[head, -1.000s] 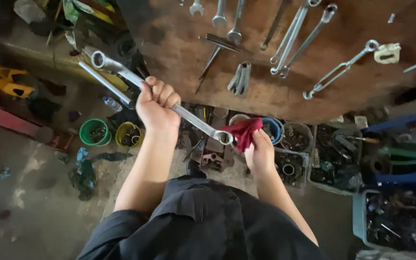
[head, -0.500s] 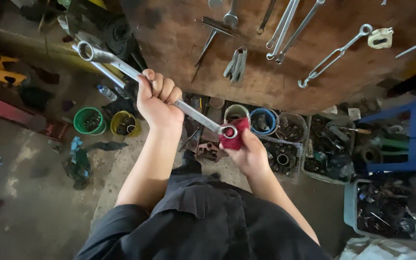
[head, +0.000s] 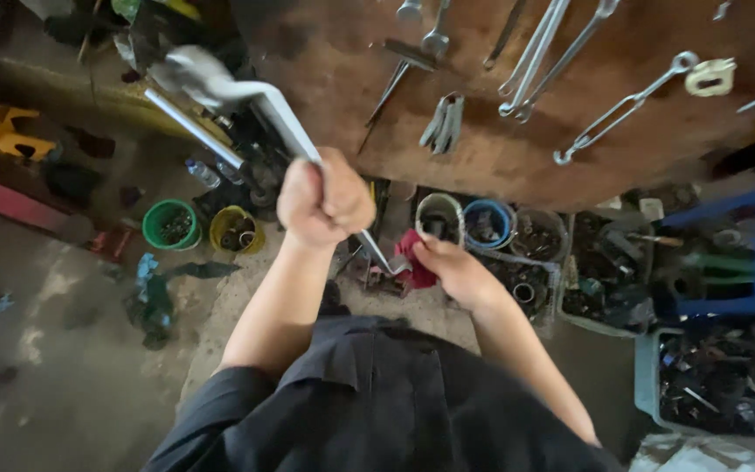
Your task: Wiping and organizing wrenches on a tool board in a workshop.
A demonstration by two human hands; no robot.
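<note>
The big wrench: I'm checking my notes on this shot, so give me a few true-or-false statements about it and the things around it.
1. The left hand grips the wrench by its shaft. True.
2. The right hand holds a blue rag. False: the rag is red.
3. Tools hang on the wooden board. True.
4. The green tub stands on the board. False: it stands on the floor.

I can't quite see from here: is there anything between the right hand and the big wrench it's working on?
Yes: a red rag. The right hand presses it around the lower end of the wrench, so cloth lies between palm and metal. The left hand grips the shaft bare.
</note>
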